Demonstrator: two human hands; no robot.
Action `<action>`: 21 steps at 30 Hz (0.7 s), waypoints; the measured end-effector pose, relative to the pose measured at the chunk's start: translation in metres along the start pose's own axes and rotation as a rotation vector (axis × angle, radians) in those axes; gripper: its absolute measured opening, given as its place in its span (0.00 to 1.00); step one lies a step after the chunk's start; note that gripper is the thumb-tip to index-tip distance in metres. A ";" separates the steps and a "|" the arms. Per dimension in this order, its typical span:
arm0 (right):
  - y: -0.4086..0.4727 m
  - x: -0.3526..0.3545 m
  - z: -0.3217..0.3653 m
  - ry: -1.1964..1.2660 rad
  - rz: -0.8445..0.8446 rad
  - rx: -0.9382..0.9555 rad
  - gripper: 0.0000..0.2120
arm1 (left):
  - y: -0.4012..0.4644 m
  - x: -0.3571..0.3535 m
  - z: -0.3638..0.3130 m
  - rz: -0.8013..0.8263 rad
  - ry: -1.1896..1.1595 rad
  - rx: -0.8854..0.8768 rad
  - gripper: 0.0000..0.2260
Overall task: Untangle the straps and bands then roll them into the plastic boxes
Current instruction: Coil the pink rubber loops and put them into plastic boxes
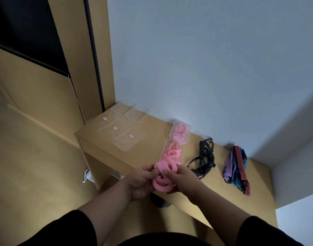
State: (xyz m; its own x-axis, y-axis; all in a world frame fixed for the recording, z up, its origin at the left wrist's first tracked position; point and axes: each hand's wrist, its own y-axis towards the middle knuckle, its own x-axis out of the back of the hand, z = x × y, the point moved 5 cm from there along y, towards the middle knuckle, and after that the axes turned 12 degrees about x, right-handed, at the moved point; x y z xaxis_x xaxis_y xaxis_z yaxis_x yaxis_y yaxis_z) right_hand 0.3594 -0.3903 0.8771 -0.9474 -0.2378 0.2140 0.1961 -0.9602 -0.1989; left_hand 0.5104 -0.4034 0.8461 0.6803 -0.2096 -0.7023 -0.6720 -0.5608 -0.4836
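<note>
Both hands pinch the pink bands (163, 176): left hand (141, 181) and right hand (183, 181) curled around them. An open plastic box (171, 153) sits just behind.

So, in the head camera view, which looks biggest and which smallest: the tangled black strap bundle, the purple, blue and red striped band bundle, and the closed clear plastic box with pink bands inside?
1. Purple, blue and red striped band bundle
2. Tangled black strap bundle, nearly alike, so the top order is unsure
3. Closed clear plastic box with pink bands, smallest, though farthest away

bare table (152, 132) between lids (124, 142) and pink-filled boxes (180, 132).
</note>
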 end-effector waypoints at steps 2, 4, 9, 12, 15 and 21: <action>0.000 -0.001 -0.003 0.009 -0.032 -0.032 0.12 | -0.001 0.003 0.000 0.009 0.025 0.004 0.18; 0.000 -0.003 -0.006 -0.035 -0.041 -0.041 0.10 | -0.003 0.008 0.000 -0.029 0.071 0.046 0.20; -0.001 -0.010 -0.002 -0.201 0.004 -0.040 0.07 | -0.007 0.022 0.000 -0.091 0.119 0.112 0.13; 0.004 -0.014 -0.002 -0.462 0.048 -0.041 0.05 | -0.006 0.027 -0.001 -0.130 0.177 0.135 0.15; 0.010 -0.023 -0.002 -0.608 0.067 -0.080 0.06 | -0.005 0.026 -0.005 -0.265 0.338 0.129 0.09; 0.018 -0.032 0.001 -0.806 0.033 -0.090 0.10 | 0.003 0.025 -0.017 -0.483 0.826 -0.065 0.15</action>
State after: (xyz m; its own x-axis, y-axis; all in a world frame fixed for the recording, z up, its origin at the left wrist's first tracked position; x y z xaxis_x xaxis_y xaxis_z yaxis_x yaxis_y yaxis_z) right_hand 0.3933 -0.4006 0.8674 -0.4616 -0.3316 0.8228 0.1676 -0.9434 -0.2862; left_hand 0.5301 -0.4235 0.8360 0.8876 -0.4290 0.1678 -0.2642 -0.7725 -0.5774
